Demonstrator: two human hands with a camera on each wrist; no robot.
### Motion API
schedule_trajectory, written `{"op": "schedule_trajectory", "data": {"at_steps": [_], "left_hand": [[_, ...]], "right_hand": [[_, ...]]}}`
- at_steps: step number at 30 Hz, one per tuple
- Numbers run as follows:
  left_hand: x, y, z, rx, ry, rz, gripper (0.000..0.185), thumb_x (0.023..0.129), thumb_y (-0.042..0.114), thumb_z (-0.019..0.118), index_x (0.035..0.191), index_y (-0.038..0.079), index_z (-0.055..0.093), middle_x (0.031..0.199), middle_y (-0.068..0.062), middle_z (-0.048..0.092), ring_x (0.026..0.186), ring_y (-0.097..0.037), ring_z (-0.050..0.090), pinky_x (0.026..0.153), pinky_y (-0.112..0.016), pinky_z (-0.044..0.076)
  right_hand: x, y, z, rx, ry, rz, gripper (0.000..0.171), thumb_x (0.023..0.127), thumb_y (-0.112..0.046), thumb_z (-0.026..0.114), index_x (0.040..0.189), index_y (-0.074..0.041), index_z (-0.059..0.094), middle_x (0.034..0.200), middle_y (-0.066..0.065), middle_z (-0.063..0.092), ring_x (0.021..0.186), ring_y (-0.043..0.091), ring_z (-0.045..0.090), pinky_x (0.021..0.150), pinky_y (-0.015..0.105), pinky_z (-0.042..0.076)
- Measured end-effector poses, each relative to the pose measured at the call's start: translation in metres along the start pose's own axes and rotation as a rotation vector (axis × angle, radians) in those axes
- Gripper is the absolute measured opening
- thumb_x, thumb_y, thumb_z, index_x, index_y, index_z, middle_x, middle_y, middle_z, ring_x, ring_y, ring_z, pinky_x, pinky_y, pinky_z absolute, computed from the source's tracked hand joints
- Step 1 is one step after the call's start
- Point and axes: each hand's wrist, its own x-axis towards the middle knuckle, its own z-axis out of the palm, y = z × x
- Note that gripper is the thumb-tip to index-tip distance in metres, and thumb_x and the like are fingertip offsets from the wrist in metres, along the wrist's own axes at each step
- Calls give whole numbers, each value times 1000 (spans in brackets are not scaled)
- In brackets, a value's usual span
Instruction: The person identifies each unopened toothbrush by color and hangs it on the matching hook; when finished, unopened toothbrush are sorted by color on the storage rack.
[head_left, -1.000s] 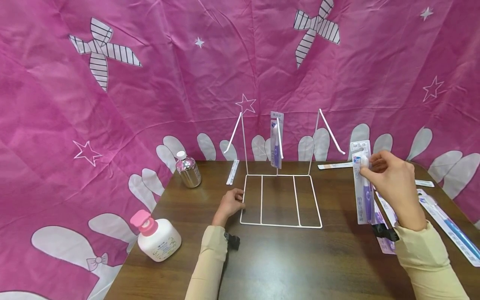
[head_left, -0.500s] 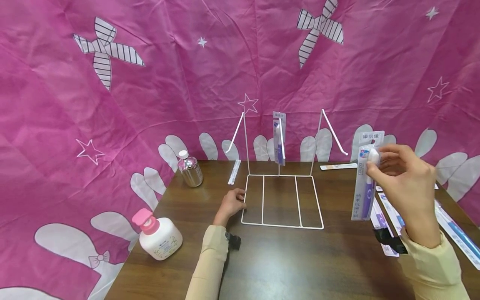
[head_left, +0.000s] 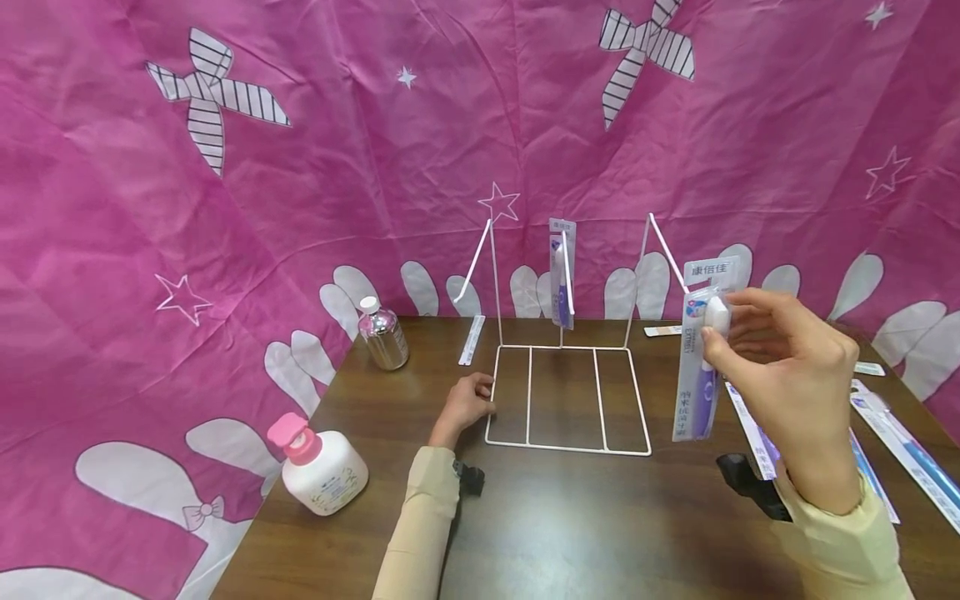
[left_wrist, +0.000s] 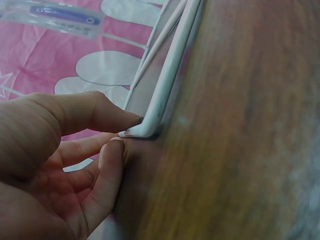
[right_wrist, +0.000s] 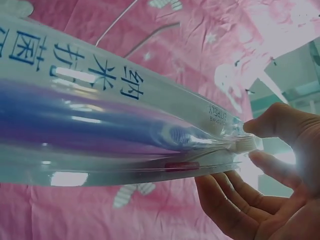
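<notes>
Head view: right hand [head_left: 787, 367] pinches toothbrush pack [head_left: 699, 358] beside wire rack [head_left: 567, 400].

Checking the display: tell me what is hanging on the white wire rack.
One packaged toothbrush hangs on the white wire rack's middle hook. The other two hooks look bare. The right hand holds another pack beside it.

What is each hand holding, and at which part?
Right hand pinches the toothbrush pack near its top. Left hand grips the wire rack at its front left corner.
</notes>
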Motion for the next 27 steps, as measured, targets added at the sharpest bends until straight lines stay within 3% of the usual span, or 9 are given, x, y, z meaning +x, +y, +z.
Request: {"op": "schedule_trajectory", "data": {"at_steps": [8,16,27], "left_hand": [[0,1,2,1,-9,-5,48,72,-6,77,119,-4,66,91,-10,67,83,-22,60,78,-36,49],[0,0,2,2,-13,-2,48,73,-7,76,119,-4,66,91,-9,66,81,-21,58,74,-33,48],[1,-1,3,5,-3,-6,49,71,-8,77,119,-3,66,90,-8,65,80,-18,56,74,-32,47]], "right_hand": [[-4,-10,22,69,-27,-43,40,68,14,78,107,9,72,89,-7,66,77,-2,63,68,9,49],[-7,-21,44,107,-77,-81,39,69,14,78,106,7,71,88,12,68,81,0,63,68,12,51],[-16,-25,65,151,-161,-98,37,70,11,80,105,5,70,91,9,68,74,3,64,66,15,53]]}}
